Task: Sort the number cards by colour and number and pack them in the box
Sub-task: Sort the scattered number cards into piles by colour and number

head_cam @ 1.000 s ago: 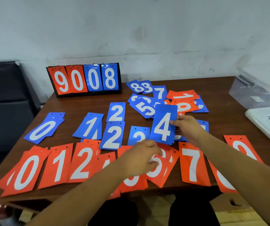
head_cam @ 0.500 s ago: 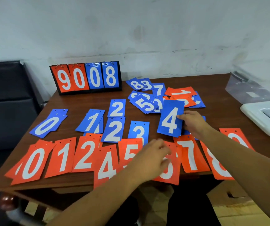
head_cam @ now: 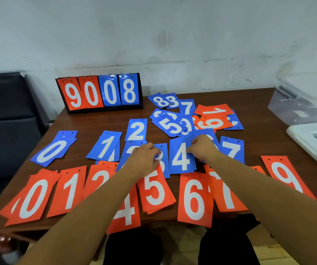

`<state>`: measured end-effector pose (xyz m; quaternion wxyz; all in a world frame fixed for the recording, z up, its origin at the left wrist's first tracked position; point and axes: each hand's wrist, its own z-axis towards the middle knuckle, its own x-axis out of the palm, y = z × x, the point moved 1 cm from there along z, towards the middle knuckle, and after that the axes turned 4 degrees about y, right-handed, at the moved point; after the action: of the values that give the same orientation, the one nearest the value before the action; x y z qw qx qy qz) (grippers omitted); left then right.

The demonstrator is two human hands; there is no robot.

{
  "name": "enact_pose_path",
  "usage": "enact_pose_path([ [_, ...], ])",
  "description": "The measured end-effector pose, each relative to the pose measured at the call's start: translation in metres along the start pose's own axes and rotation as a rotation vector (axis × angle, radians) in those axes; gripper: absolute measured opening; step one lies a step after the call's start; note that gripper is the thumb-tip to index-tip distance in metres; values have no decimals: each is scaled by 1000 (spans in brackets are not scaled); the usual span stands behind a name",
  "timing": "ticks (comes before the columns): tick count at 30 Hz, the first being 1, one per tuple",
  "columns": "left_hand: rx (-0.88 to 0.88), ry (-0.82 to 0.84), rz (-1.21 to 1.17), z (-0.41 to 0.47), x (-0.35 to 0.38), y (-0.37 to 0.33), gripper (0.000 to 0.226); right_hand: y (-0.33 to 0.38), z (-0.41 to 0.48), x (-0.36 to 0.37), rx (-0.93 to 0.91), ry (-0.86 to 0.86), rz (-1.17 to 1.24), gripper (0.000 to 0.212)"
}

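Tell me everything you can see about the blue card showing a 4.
The blue 4 card is a thin, glossy-looking rectangle with a white numeral, lying on the wooden table in the blue row. Its left edge overlaps the blue 3 card; the right hand pinches its upper right edge.

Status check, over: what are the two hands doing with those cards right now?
Right hand pinches blue 4 card, next to blue 3 card. Left hand on blue 3 card, grip unclear. Mixed pile lies behind; nothing in the way.
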<state>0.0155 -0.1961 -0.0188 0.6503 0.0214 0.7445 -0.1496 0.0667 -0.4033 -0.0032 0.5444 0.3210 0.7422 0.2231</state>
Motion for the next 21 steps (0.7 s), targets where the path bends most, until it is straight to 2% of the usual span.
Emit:
enact_pose_path([
  [8, 39, 10, -28, -7, 2, 5, 42, -1, 1, 19, -135, -83, -301, 20],
  [12, 88, -91, -125, -20, -2, 0, 39, -2, -9, 17, -136, -120, -374, 38],
  [17, 122, -154, -153, -52, -5, -4, 30, -13, -49, 18, -471, -40, -434, 37],
  [21, 52, 6, -104, -79, -5, -9, 45, -28, -90, 19, -629, 48, -605, 42],
])
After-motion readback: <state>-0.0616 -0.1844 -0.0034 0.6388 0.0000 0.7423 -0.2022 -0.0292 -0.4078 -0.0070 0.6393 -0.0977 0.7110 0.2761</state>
